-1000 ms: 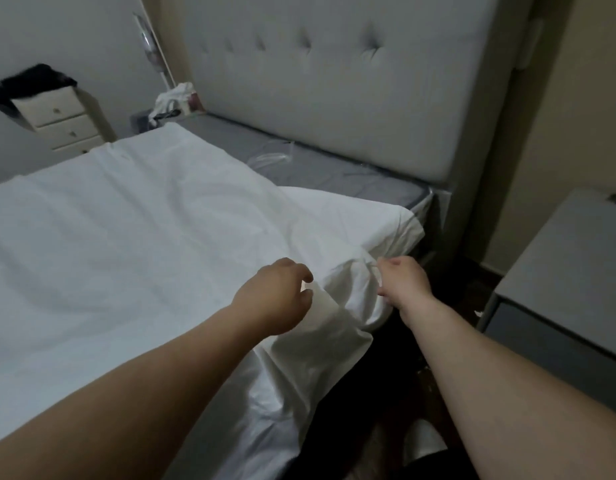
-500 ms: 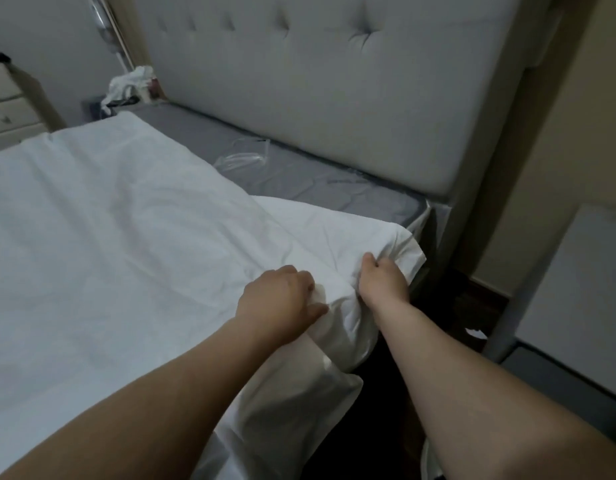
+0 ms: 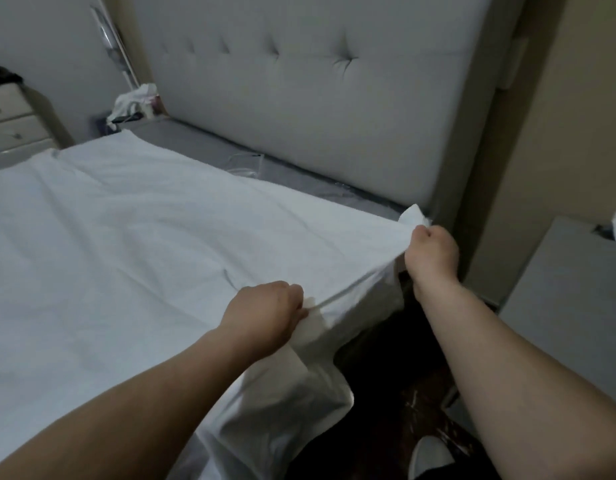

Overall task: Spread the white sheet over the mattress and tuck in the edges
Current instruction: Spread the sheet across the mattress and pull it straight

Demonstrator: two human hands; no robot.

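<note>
We pull now: right hand (image 3: 433, 252) grips white sheet (image 3: 133, 237) corner, carried up near headboard (image 3: 310, 98); left hand (image 3: 265, 313) clutches side edge. Bunch gone, sheet taut; grey mattress (image 3: 195, 140) strip bare, tucking next.

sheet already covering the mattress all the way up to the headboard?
No, a strip of bare grey mattress shows between the white sheet and the headboard.

Grey mattress (image 3: 209, 147) w/ white sheet (image 3: 126, 237) over most of it, strip by headboard (image 3: 317, 98) bare.
</note>
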